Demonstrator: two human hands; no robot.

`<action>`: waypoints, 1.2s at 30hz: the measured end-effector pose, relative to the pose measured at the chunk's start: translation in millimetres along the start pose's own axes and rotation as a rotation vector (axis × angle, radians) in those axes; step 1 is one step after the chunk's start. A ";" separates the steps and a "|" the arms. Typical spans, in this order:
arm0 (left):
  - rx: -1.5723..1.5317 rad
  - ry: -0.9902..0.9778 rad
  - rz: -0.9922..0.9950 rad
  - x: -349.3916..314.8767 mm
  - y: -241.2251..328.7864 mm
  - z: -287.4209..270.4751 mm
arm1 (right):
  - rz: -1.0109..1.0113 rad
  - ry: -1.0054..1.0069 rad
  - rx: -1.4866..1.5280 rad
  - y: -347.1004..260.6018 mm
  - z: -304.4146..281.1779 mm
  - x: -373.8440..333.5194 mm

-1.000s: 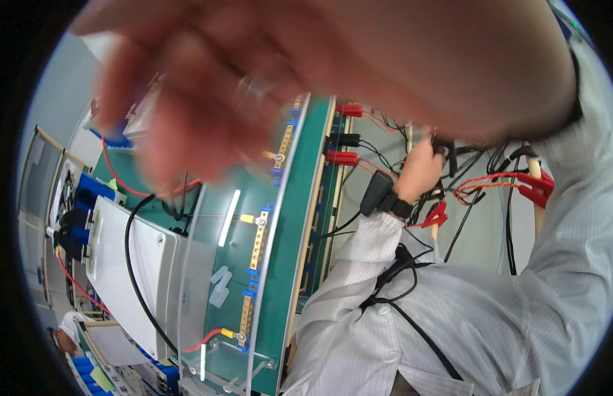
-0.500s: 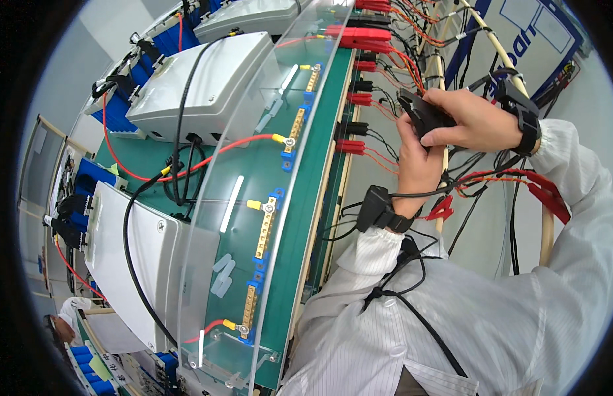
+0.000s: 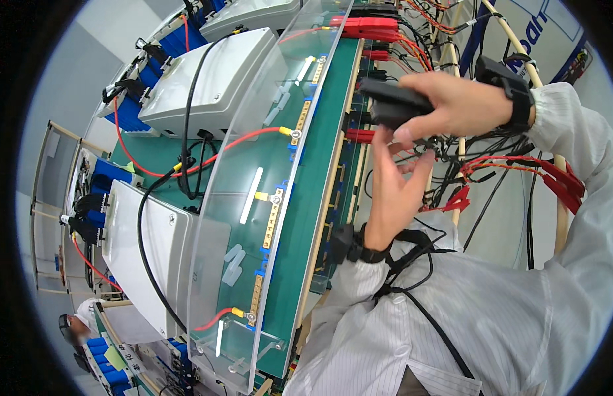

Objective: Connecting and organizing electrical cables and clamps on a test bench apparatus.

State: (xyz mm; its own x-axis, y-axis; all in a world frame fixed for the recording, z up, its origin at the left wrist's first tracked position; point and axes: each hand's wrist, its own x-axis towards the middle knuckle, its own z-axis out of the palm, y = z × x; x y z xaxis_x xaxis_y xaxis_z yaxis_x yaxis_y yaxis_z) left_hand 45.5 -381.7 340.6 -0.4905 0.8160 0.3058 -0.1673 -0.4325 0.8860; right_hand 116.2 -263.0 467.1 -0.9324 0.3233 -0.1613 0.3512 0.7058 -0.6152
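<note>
In the head view, the right hand [image 3: 461, 102] has fingers clamped on a black object [image 3: 394, 104] near the green table [image 3: 319, 165]; the left hand [image 3: 397, 188], fingers apart, has open room toward the table's edge. The object is nearer this edge than before.

A: How is the scene lit?
B: Brightly, evenly; a pale sheen lines the cover [image 3: 271, 284].
A: And definition?
B: The black object [image 3: 393, 102] blurs slightly; straight edges bow toward a dark, rounded border.

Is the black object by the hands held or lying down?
Held: the right hand grips the black object between thumb and fingers. Whether the left hand touches it is unclear.
</note>
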 end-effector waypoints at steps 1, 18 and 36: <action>0.033 -0.011 -0.016 5.0 -2.4 -3.0 | 0.070 -0.051 0.019 -5.2 4.6 2.7; -0.037 -0.064 -0.104 0.3 -38.1 -12.7 | 0.197 0.070 -0.257 30.4 -2.2 88.2; 0.126 -0.043 -0.125 35.8 -26.1 -4.6 | -0.022 0.257 -0.571 15.4 -29.2 81.7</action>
State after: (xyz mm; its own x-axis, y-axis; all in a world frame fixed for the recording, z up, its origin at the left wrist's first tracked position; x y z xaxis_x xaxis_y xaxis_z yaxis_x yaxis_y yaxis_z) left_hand 28.4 -343.0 326.9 -0.4352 0.8772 0.2028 -0.1147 -0.2774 0.9539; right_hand 47.9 -207.4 466.9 -0.9148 0.3958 0.0808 0.3881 0.9166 -0.0958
